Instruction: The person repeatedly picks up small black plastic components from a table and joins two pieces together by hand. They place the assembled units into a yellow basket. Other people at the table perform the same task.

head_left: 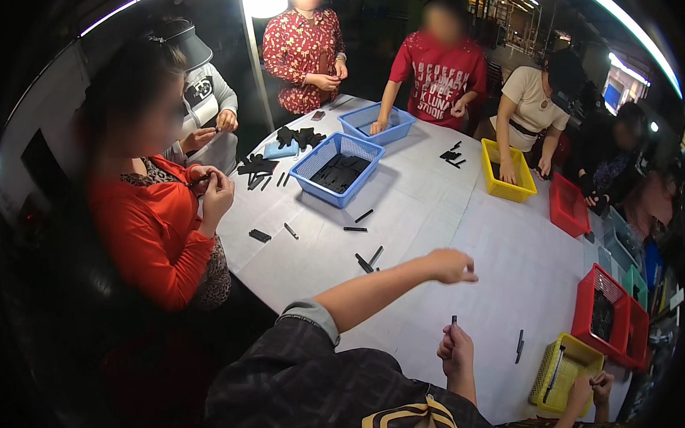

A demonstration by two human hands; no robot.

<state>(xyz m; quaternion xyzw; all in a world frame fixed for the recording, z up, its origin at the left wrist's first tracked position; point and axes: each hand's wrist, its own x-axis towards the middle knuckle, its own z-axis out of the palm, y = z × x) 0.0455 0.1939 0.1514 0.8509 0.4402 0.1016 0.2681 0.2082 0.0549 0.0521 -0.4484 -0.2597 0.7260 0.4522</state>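
Note:
My left arm reaches across the white table, and my left hand [451,266] hangs above its surface with the fingers curled in. Whatever those fingers may hold is hidden. Closer to me, my right hand [457,349] is closed around a short black stick [454,319], whose tip sticks up past the thumb. To the right of that hand lies a slim black stick [519,347]. Several more black sticks [364,263] rest on the table left of my left forearm, and another black stick [355,229] lies farther off.
Blue baskets [338,199] stand at the far side, one holding black pieces. Yellow baskets [505,193] and red baskets [568,206] line the right. Black gloves [298,137] lie at the far left. Co-workers stand around the table; another person's hands [590,390] are beside the near yellow basket [547,361].

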